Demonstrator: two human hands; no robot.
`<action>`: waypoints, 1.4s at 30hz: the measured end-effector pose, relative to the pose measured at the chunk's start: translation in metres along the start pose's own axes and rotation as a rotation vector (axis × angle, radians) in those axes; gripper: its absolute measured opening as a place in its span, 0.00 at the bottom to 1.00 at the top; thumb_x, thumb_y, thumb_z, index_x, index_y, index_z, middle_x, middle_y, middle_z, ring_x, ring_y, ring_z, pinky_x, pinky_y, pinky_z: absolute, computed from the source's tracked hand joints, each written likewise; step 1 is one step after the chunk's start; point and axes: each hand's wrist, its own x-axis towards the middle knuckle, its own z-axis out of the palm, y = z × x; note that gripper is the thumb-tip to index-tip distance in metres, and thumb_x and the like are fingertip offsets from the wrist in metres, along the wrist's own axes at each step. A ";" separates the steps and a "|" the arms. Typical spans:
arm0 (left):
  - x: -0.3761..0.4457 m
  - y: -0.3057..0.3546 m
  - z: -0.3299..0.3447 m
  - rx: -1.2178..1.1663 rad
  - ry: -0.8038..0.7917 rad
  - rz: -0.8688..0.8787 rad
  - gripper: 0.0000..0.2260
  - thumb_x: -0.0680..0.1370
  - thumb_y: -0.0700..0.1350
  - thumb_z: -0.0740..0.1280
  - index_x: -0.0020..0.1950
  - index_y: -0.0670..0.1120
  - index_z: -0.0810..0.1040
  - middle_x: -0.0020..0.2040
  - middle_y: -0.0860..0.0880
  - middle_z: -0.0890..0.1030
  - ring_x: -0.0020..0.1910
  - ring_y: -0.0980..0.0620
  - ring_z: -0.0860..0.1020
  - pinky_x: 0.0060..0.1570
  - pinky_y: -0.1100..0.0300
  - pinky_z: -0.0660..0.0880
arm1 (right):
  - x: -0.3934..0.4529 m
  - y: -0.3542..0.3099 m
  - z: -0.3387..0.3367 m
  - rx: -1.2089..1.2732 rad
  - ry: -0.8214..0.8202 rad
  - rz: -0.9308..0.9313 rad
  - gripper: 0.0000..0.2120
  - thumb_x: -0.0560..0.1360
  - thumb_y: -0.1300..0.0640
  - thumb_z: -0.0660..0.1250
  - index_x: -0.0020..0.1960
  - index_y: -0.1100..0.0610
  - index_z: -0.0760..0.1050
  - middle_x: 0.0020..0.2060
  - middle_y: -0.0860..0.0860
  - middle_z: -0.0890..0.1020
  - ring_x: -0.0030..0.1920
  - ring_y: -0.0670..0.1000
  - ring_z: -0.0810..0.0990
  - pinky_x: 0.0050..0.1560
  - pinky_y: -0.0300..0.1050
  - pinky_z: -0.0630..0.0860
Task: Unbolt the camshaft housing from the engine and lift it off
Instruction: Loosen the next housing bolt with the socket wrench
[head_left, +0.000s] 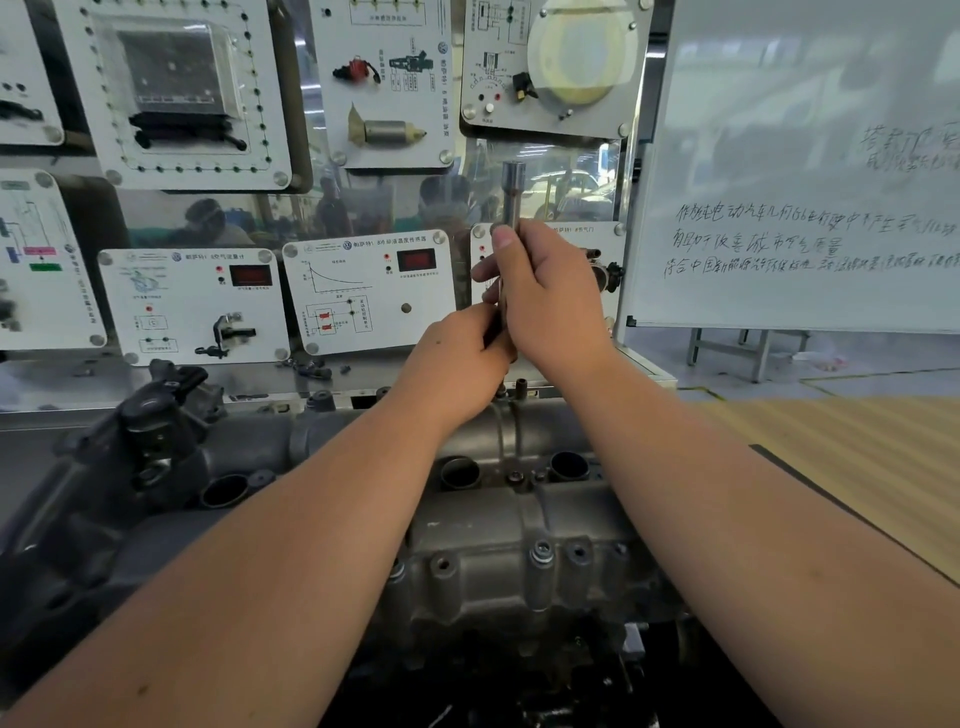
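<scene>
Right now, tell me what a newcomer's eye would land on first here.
First, the two hands raised at centre: the right hand grips a metal socket tool held upright, and the left hand pinches its lower end. Below them lies the grey camshaft housing on the engine, one bright bolt showing near its front edge. To the right stands a whiteboard covered in handwriting.

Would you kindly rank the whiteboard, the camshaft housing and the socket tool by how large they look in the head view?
1. Whiteboard, though cropped by the frame.
2. Camshaft housing, partly hidden by the arms and nearer the camera, so its rank against the whiteboard is unsure.
3. Socket tool, clearly smallest.
</scene>
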 end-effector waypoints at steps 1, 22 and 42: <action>0.000 0.000 -0.001 0.007 -0.005 0.000 0.08 0.82 0.44 0.62 0.43 0.47 0.75 0.34 0.51 0.77 0.32 0.54 0.74 0.26 0.66 0.62 | 0.000 -0.001 0.000 0.016 -0.010 0.009 0.14 0.85 0.52 0.58 0.40 0.48 0.71 0.37 0.45 0.84 0.33 0.42 0.79 0.35 0.33 0.73; -0.005 0.004 0.000 0.072 -0.101 0.004 0.04 0.84 0.46 0.60 0.55 0.49 0.73 0.42 0.50 0.79 0.39 0.55 0.76 0.33 0.60 0.65 | -0.002 0.001 -0.001 0.006 -0.014 0.030 0.11 0.84 0.50 0.59 0.48 0.55 0.74 0.36 0.47 0.84 0.35 0.46 0.82 0.40 0.43 0.79; -0.021 0.025 0.009 -0.018 -0.093 -0.158 0.20 0.79 0.42 0.62 0.71 0.49 0.66 0.58 0.43 0.80 0.59 0.37 0.78 0.62 0.36 0.74 | -0.003 -0.002 -0.001 -0.024 -0.046 0.012 0.13 0.84 0.50 0.60 0.51 0.59 0.74 0.34 0.47 0.84 0.34 0.47 0.82 0.42 0.50 0.80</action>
